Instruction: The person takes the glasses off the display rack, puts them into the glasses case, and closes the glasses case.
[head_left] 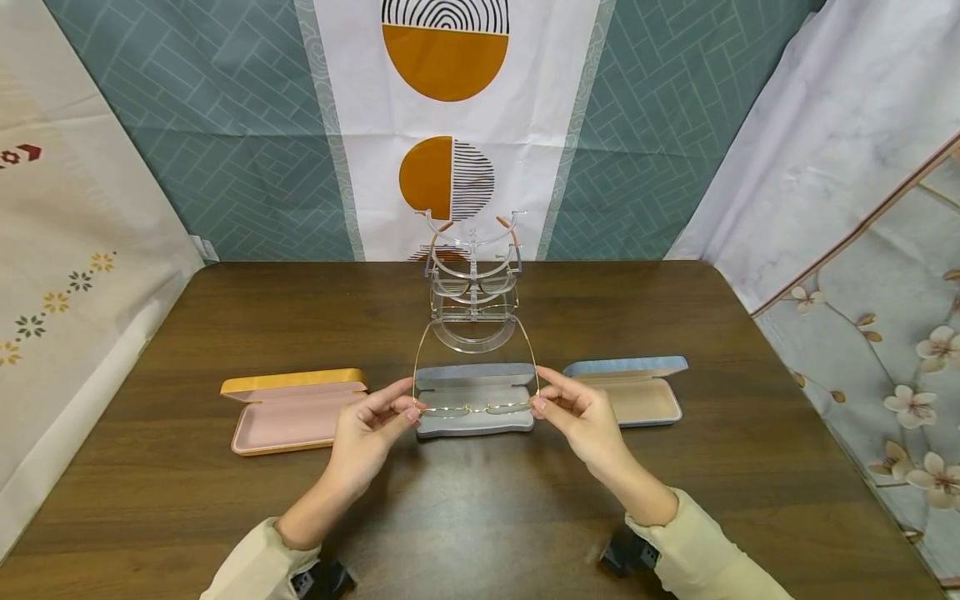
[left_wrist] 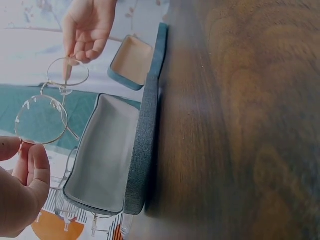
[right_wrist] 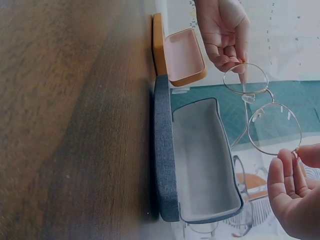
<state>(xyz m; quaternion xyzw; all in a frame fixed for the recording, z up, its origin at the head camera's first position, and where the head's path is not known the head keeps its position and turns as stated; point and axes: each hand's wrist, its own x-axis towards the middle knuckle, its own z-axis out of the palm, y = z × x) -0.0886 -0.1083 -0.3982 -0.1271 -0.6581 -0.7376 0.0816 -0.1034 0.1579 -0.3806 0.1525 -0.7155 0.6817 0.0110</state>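
Soft, even light leaves a pale glare on the table (head_left: pixel 480 533); both wrist views look hazy.

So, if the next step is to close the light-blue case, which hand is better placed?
Probably the right hand: it is beside the light-blue case, while the left hand is beyond the grey case. Both hold the gold-rimmed glasses, so the right would need freeing first.

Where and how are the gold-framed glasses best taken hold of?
Probably by the outer front corners of the glasses, where the side arms begin: left hand from the left, right hand from the right, thumb and fingers pinching. The wire frame is thin and the lenses fill the front, while the open side arms extend forward, leaving both corners reachable without touching the lenses.
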